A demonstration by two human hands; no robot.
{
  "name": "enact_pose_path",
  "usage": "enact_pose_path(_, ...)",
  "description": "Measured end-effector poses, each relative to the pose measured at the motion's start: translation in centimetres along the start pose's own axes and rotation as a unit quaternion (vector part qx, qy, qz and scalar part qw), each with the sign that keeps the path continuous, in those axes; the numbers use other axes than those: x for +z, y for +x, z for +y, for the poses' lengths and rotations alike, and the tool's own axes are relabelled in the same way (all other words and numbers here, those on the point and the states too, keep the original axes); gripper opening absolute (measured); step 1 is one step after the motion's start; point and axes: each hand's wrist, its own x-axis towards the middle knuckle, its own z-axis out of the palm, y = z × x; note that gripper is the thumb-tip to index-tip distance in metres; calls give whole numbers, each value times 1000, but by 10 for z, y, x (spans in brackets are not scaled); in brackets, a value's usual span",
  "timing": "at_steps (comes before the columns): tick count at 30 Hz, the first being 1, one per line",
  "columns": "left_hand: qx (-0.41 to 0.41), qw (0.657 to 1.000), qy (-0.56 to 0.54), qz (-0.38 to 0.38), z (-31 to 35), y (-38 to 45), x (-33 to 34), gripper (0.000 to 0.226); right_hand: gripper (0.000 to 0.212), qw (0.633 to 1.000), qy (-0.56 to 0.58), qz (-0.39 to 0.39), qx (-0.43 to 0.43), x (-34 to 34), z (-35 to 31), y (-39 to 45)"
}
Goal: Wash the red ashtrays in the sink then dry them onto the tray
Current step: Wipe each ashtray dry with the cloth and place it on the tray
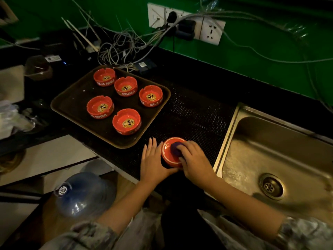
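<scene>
Drying the sixth ashtray beside the sink

R hand (194, 159) curls on small purple cloth (176, 147), wiping upturned round red ashtray (171, 156) on black surface (189, 112); L hand (153, 159), fingers straight, braces its side vs sliding. Left of steel sink (270, 150); brown tray (72, 105) w/ five red ashtrays (126, 121) beyond.

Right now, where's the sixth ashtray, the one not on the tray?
Head view, lower centre: the ashtray sits upside down on the dark mat, between tray and sink, with left hand steadying it and right hand wiping its base.
</scene>
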Motion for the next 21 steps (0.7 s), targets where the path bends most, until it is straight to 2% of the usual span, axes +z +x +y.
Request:
enact_pose_path(3, -3, 1000, -7, 9, 0, 0, 1, 132, 44, 999, -10, 5, 47, 3, 7, 21)
enact_pose_path(8, 2, 1000, 4, 3, -2, 1, 0, 118, 51, 998, 2, -22, -57, 5, -16, 30)
enact_pose_path(11, 7, 1000, 11, 0, -1, 2, -1, 117, 47, 994, 42, -71, -70, 3, -16, 9)
enact_pose_path(14, 5, 1000, -1, 5, -1, 2, 1, 125, 43, 997, 21, -57, -46, -2, 4, -6)
enact_pose_path(17, 4, 1000, -9, 20, -2, 1, 4, 134, 46, 999, 0, -27, 19, -5, 13, 9)
enact_pose_path(21, 5, 1000, 2, 10, -1, 1, 1, 122, 45, 999, 3, -25, 34, 8, -7, 34)
